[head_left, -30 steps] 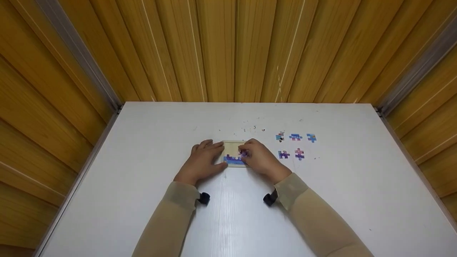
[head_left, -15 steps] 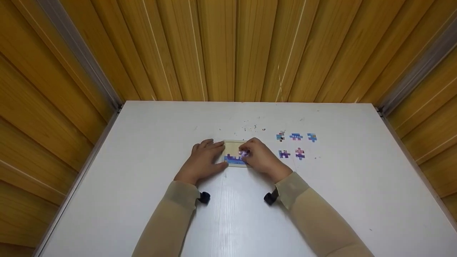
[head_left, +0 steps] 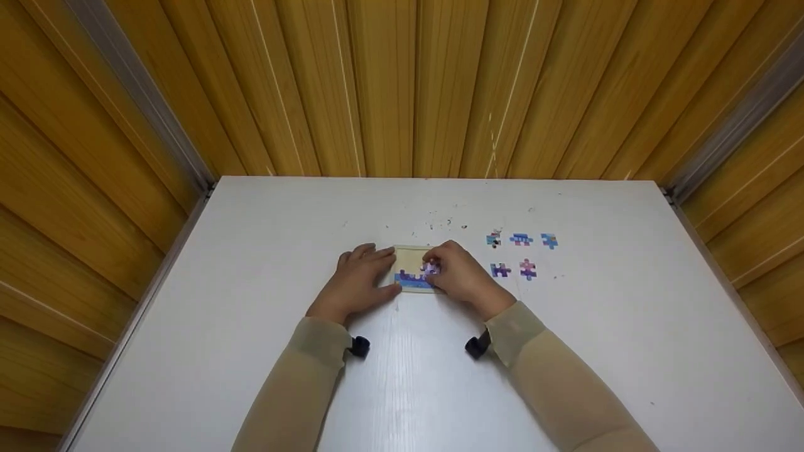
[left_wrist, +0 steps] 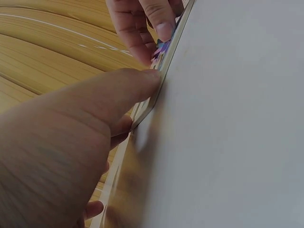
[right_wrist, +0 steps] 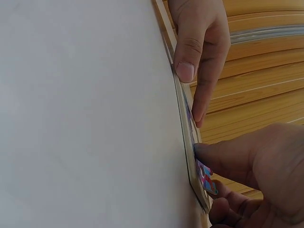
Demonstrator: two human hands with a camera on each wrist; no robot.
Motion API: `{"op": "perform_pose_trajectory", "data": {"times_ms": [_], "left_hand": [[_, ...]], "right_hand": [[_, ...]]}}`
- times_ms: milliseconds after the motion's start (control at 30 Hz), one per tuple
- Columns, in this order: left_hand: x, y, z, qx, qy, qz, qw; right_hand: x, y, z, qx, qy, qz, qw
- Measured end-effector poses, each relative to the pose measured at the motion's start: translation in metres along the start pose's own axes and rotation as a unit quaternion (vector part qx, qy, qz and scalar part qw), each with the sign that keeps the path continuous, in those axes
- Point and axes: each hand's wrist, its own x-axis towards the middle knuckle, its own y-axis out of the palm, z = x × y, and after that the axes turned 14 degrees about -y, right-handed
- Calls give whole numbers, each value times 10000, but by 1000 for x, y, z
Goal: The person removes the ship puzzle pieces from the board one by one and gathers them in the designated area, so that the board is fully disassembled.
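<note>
A small pale puzzle tray (head_left: pixel 409 247) lies on the white table, a row of blue and purple pieces (head_left: pixel 411 282) along its near side. My left hand (head_left: pixel 357 279) rests at the tray's left edge, thumb at the near corner and index finger at the far one. My right hand (head_left: pixel 463 274) pinches a purple and pink puzzle piece (head_left: pixel 429 268) over the right part of the tray, just beyond the laid row. In the right wrist view this piece (right_wrist: pixel 206 177) stands tilted out of the tray between thumb and fingers. The right hand hides the tray's right edge.
To the right lie several loose puzzle pieces in two rows, among them a blue one (head_left: pixel 549 240), a purple one (head_left: pixel 500 270) and a pink and purple one (head_left: pixel 527 269). Small dark specks dot the table (head_left: pixel 301 220) beyond the tray. A wood-patterned wall (head_left: pixel 377 94) stands behind.
The right fingers have shifted very slightly, and more of the pinched piece shows. The left hand and the tray keep their place.
</note>
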Motion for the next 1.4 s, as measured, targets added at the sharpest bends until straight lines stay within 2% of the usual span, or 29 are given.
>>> {"op": "perform_pose_trajectory", "data": {"times_ms": [500,733,1133,1300,1400], "left_hand": [[-1,0,-1,-21,-88,-2,10000],[0,0,0,-2,79,6,10000],[-1,1,0,-25,-31,9,10000],[-1,0,1,-28,6,30,10000],[-1,0,0,-53,11,35,10000]], "right_hand": [[-1,-3,-3,-99,-86,86,9999],[-2,-8,-3,-30,-71,248,9997],[-5,-10,-4,-64,-124,421,9990],[-5,-13,-6,101,-273,408,9987],[-5,-16,-5,298,-229,290,9989]]}}
